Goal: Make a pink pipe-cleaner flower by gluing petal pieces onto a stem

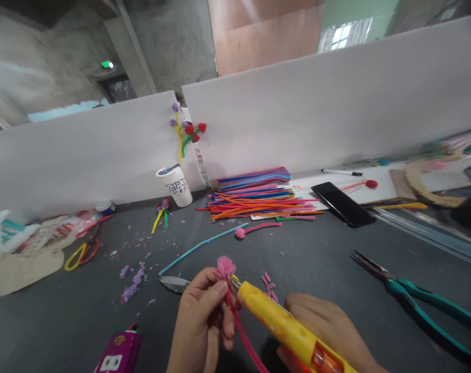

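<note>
My left hand [204,311] pinches a pink pipe cleaner flower [225,267] just under its fluffy head; its darker pink stem [243,334] curves down toward the bottom edge. In my right hand [324,324] is a yellow hot glue gun [278,316], its metal nozzle at the base of the flower head. Whether nozzle and flower touch, I cannot tell. Behind my left fingers lies a scissor-like blade [174,284], its handle hidden. Small pink offcuts [269,285] are scattered between the hands. Beyond them rest a light blue pipe cleaner [204,242] and another pink flower [240,233].
Bundled pipe cleaners [254,202] lie at the back beside a paper cup [175,186] and a phone [342,203]. Green-handled pliers [410,295] are on the right. Red-and-yellow-handled scissors [82,255], purple scraps [133,285] and a purple box [119,352] sit left. A white partition [317,114] stands behind.
</note>
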`<state>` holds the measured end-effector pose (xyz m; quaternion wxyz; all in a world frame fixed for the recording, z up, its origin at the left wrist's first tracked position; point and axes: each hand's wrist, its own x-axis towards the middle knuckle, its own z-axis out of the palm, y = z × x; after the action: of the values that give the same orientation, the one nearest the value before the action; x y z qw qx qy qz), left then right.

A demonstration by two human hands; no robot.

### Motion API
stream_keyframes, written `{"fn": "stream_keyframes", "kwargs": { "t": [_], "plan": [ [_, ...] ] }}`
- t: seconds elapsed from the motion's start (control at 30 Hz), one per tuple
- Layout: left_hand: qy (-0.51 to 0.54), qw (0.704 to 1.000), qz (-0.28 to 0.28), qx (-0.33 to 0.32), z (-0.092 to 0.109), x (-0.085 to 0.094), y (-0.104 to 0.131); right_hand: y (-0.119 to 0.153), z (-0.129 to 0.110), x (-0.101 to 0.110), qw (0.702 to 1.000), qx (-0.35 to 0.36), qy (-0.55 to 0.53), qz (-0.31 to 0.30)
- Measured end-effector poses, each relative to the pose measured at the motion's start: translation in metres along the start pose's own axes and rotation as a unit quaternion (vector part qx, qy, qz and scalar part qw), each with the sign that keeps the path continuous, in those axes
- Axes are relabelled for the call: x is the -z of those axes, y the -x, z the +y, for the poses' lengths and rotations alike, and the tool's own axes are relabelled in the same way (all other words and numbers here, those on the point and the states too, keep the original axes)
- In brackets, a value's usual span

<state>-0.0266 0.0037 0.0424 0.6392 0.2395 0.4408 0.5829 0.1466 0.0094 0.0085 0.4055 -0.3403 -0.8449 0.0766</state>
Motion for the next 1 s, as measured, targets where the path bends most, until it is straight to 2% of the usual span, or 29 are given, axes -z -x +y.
{"fn": "stream_keyframes", "kwargs": {
  "t": [0.2,0.3,0.4,0.47,0.57,0.67,0.73,0.87,1.0],
  "plan": [
    [0.003,1.000,0.005,-0.011,-0.002,0.004,-0.003,0.002,0.003,-0.003,0.999,0.033,0.011,0.002],
    [-0.006,0.999,0.010,-0.030,0.002,0.007,-0.006,0.001,0.005,0.003,1.000,0.008,0.010,-0.014],
    [-0.023,0.999,0.022,-0.042,0.007,0.008,-0.010,-0.005,0.012,0.016,0.989,-0.090,0.070,-0.089],
    [-0.037,0.999,0.014,-0.036,0.009,0.009,-0.014,-0.009,0.021,0.025,0.965,-0.148,0.141,-0.166],
    [-0.053,0.998,-0.022,-0.010,0.007,0.012,-0.020,-0.006,0.042,0.033,0.916,-0.179,0.227,-0.277],
    [-0.062,0.997,-0.048,0.009,0.004,0.014,-0.024,0.004,0.062,0.040,0.898,-0.181,0.245,-0.317],
    [-0.064,0.996,-0.055,0.013,0.002,0.015,-0.025,0.008,0.069,0.046,0.895,-0.184,0.249,-0.321],
    [-0.069,0.995,-0.068,0.026,-0.002,0.015,-0.028,-0.002,0.060,0.054,0.902,-0.176,0.247,-0.306],
    [-0.076,0.992,-0.091,0.051,-0.005,0.015,-0.031,-0.015,0.032,0.039,0.918,-0.093,0.166,-0.349]
  ]
}}
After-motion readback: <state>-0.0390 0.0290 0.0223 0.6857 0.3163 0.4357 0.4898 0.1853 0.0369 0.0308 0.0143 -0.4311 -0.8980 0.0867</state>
